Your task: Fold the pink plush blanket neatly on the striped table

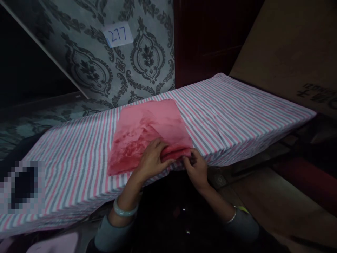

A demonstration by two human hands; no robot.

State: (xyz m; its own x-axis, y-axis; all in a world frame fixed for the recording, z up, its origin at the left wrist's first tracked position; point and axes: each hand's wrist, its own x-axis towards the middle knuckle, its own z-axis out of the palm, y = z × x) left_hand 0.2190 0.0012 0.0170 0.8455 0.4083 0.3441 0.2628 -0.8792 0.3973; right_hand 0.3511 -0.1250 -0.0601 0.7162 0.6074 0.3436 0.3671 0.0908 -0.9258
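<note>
A square pink cloth (155,114) with darker red, blotchy patches is laid out on a striped cloth that covers the table. My left hand (151,161) rests at its near edge, thumb and fingers closed around a raised fold. To the right, my right hand (196,168) pinches the near right corner of the same pink cloth. The fold between both hands is bunched and looks dark red inside. Some of my right fingertips are hidden behind the corner and the curled fingers.
The striped cloth (210,116) hangs over the table's front edge. Behind it stands a patterned wall (147,56) with a paper (119,34) marked 277. A cardboard box (295,52) is at the back right, beside a dark red panel (205,38). A pixelated patch hides something at the left.
</note>
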